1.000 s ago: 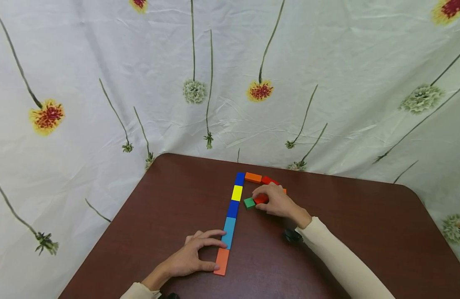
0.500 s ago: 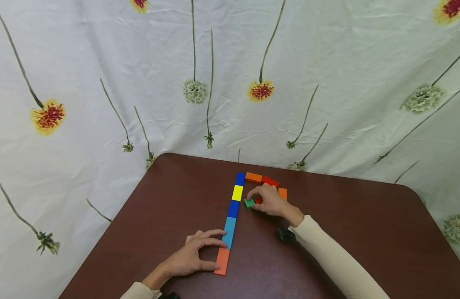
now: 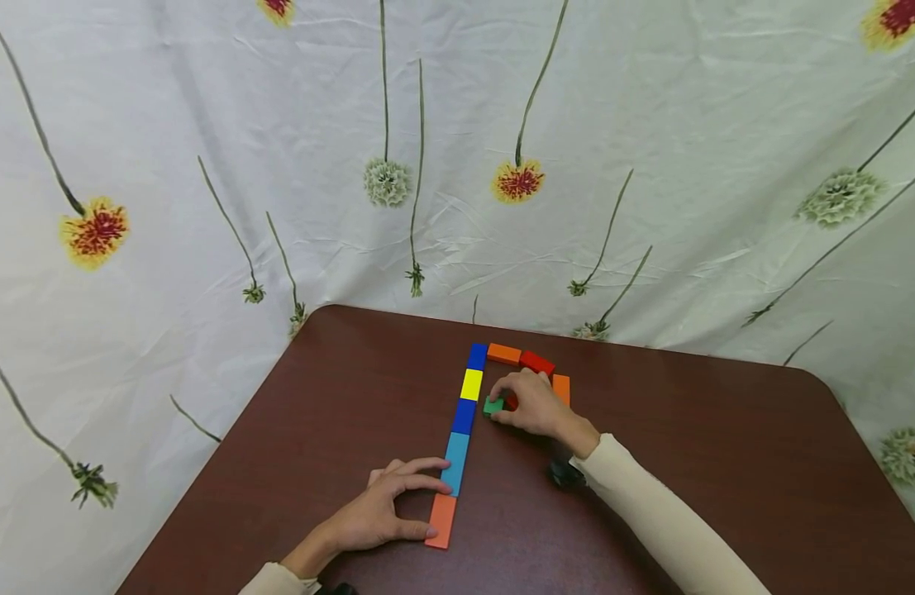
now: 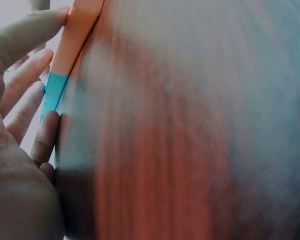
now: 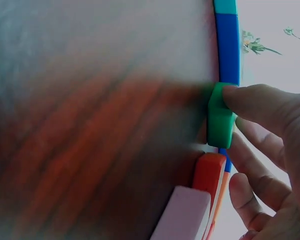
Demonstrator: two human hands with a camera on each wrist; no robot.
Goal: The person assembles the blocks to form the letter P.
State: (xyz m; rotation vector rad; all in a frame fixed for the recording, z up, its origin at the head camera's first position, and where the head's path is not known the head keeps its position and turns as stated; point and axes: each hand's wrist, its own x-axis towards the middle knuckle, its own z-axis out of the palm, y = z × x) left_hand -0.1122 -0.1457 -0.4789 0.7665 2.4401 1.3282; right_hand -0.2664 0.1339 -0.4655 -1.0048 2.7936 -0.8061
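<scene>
A straight row of flat blocks runs up the table: salmon (image 3: 442, 522), light blue (image 3: 457, 454), dark blue (image 3: 464, 416), yellow (image 3: 471, 385), then another dark blue block (image 3: 478, 356). My left hand (image 3: 378, 514) rests beside the near end, its thumb touching the salmon block and its fingertips on the light blue one. To the right of the row, my right hand (image 3: 535, 403) pinches a small green block (image 5: 220, 117) between thumb and finger. A red block (image 5: 208, 170) lies close by, partly hidden by this hand in the head view.
An orange block (image 3: 504, 354), a red block (image 3: 537, 362) and another orange block (image 3: 562, 387) curve rightward from the row's far end. A pale pinkish block (image 5: 182, 215) shows in the right wrist view. A flower-printed cloth (image 3: 457, 124) hangs behind the brown table (image 3: 688, 446).
My right hand has moved slightly left and now pinches the green block, which has turned and shifted a little toward the row. The left hand has stayed in place.
</scene>
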